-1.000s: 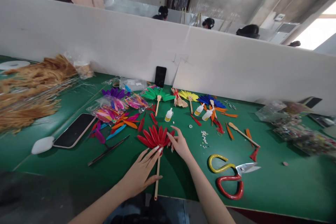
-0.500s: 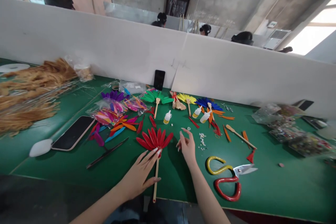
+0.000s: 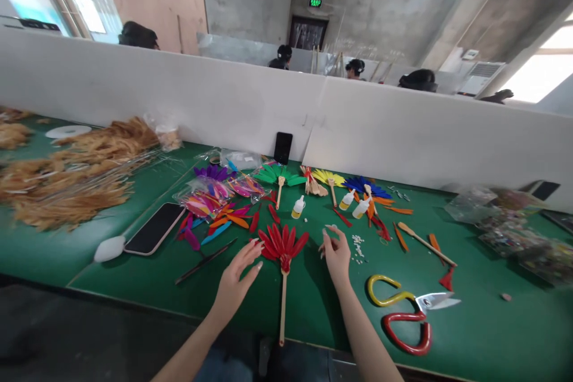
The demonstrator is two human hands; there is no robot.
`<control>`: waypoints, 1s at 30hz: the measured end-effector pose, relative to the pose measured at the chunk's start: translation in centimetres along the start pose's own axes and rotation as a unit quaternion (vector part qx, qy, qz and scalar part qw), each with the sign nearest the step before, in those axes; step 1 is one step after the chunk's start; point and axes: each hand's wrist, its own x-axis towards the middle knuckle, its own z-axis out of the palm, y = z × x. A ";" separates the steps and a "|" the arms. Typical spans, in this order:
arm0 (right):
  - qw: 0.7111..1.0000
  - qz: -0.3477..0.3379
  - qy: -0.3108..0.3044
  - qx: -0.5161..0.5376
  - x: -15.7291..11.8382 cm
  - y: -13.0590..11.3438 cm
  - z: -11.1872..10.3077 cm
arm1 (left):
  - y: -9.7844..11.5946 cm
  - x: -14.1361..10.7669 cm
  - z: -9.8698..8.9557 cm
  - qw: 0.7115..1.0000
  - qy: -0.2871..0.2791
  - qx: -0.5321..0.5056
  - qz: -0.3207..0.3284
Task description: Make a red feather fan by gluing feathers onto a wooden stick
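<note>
On the green table [image 3: 134,262] we see the red feather fan [image 3: 283,243] lying flat, stick toward us. Our left hand [image 3: 236,277] hovers just left of it, fingers spread, holding nothing; our right hand [image 3: 336,252] is loosely curled, empty, beside small white beads [image 3: 358,246].

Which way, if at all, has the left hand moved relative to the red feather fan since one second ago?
Yes. The left hand has slid left off the red feather fan; its fingertips now sit beside the feathers' left edge.
</note>
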 end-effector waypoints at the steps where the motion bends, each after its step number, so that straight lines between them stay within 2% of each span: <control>1: 1.000 -0.002 0.008 0.001 0.0 0.0 0.0 | 0.3 0.2 -0.4 0.999 -0.008 -0.052 -0.015; 4: 0.999 -0.019 0.029 0.001 0.0 0.1 -0.1 | 1.4 0.9 -1.4 0.986 -0.075 -0.145 -0.021; 6: 0.999 -0.034 0.037 -0.004 -0.1 0.2 -0.1 | 2.0 1.0 -1.7 0.982 -0.119 -0.147 -0.013; 8: 0.998 -0.043 0.041 -0.013 -0.2 0.2 -0.1 | 2.3 1.0 -1.6 0.982 -0.133 -0.134 -0.011; 11: 0.997 -0.053 0.043 -0.029 -0.4 0.2 -0.2 | 2.1 0.7 -1.0 0.979 -0.104 -0.173 -0.024; 14: 0.996 -0.063 0.049 -0.035 -0.5 0.1 -0.3 | 1.4 0.8 -0.8 0.963 -0.054 -0.251 -0.078; 16: 0.996 -0.065 0.052 -0.033 -0.5 0.1 -0.3 | 0.9 1.3 -1.0 0.960 -0.015 -0.257 -0.107; 18: 0.996 -0.066 0.048 -0.031 -0.4 0.1 -0.3 | 0.4 2.2 -1.6 0.975 0.030 -0.198 -0.099; 20: 0.996 -0.068 0.045 -0.033 -0.4 0.1 -0.3 | 0.0 3.5 -2.3 0.995 0.058 -0.055 -0.055; 21: 0.996 -0.070 0.045 -0.034 -0.4 0.1 -0.3 | -0.2 4.2 -2.6 0.997 0.064 0.036 -0.032; 23: 0.996 -0.074 0.045 -0.037 -0.4 0.1 -0.3 | -0.4 6.0 -3.2 0.981 0.070 0.182 -0.006; 26: 0.994 -0.085 0.042 -0.048 -0.5 0.0 -0.3 | -0.8 8.9 -3.3 0.953 0.086 0.289 -0.004; 30: 0.994 -0.086 0.035 -0.057 -0.4 -0.1 -0.4 | -1.7 11.6 -2.1 0.904 0.097 0.415 -0.025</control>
